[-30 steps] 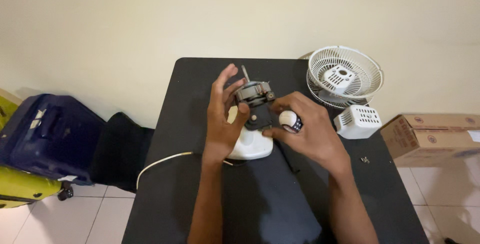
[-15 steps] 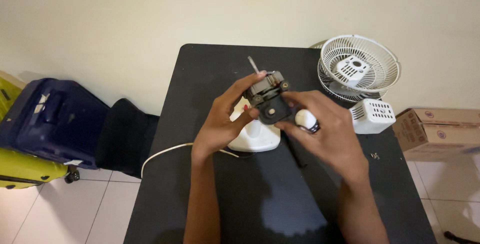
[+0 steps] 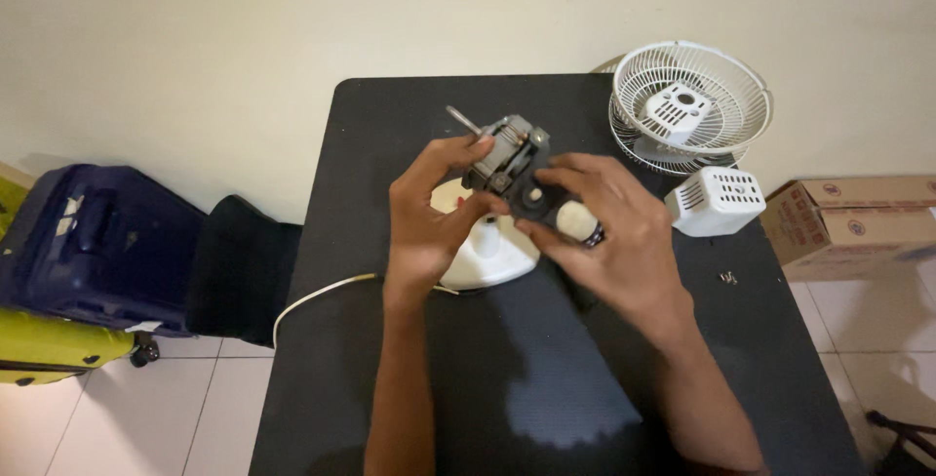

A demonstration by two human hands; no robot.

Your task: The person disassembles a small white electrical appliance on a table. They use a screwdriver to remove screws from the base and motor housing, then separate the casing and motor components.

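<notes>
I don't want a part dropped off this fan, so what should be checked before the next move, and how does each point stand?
1. Left hand grips the motor: ok.
2. Right hand steadies the motor's dark bracket: ok.
3. White knob secure under the right fingers: cannot tell.
4. White base sits flat on the black table: ok.
5. Loose screws lie on the table near its right edge: not ok.
6. Grille and white cover lie apart from both hands: ok.

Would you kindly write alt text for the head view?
Both hands, left hand and right hand, grip a bare fan motor above its white base on a black table; white fan grilles lie at the far right.
</notes>
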